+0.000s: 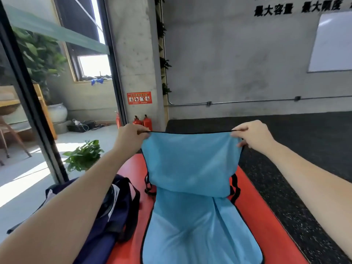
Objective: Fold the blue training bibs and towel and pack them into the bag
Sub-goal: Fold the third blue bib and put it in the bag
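A light blue training bib (192, 164) with black trim hangs stretched between my hands above a red mat (262, 216). My left hand (131, 136) pinches its upper left corner and my right hand (251, 135) pinches the upper right corner. The lower part of the blue cloth lies flat on the mat in front of me; I cannot tell whether it is the same bib or another one. A dark navy bag (114, 212) with black straps sits on the mat's left edge, under my left forearm.
Black speckled rubber flooring (304, 149) lies right of the mat. A potted plant (83, 157) stands on the floor at the left by a glass partition. Red fire extinguishers (142, 121) stand by the concrete pillar ahead. A whiteboard (331, 42) hangs on the far wall.
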### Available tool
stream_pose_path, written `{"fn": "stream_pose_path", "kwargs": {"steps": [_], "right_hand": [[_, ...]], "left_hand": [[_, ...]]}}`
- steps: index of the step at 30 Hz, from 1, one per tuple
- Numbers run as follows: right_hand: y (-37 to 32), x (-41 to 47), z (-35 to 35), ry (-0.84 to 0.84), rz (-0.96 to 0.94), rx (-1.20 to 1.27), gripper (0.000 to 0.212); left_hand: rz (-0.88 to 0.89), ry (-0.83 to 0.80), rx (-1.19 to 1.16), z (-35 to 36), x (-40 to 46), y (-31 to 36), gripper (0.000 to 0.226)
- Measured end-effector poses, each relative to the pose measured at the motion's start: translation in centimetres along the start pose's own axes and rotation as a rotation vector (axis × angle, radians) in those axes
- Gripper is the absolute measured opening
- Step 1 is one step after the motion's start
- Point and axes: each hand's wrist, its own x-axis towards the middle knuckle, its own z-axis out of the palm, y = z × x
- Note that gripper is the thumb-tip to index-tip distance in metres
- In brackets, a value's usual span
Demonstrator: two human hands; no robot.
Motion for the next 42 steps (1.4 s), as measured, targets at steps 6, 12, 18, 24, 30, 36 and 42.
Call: {"fn": "stream_pose_path", "kwargs": {"steps": [6,12,18,24,30,36,42], "right_hand": [[-0.2,-5.4,-0.1,-0.007,-0.097,0.007,0.003],[10.2,-14.8,4.8,-0.236,-0.035,-0.359,0.003],[18.0,-19.9,7.3,-0.435,-0.177,-0.719,0.028],[17.9,-21.4,7.2,-0.515,-0.38,-0.78,0.013],[18.0,-22.6,7.4,-0.504,-0.272,-0.692,0.005],[19.8,-22.7,7.5,-0.445,-0.462,-0.662,0.03],[19.5,-23.7,6.4,-0.441,-0.547,-0.603,0.015]], "left_hand": [[-0.051,-0.056,-0.068,0.1,-6.6,-0.1,0.009],[-0.057,-0.357,0.043,6.3,-18.9,-6.5,0.008],[0.21,-0.447,0.249,10.1,-24.0,-12.6,0.026],[0.281,-0.436,0.314,9.8,-26.0,-12.7,0.021],[0.243,-0.498,0.121,9.5,-26.5,-12.1,0.013],[0.247,-0.515,0.033,9.9,-26.9,-12.8,0.035],[0.238,-0.506,0.03,9.7,-27.9,-12.4,0.024]]}}
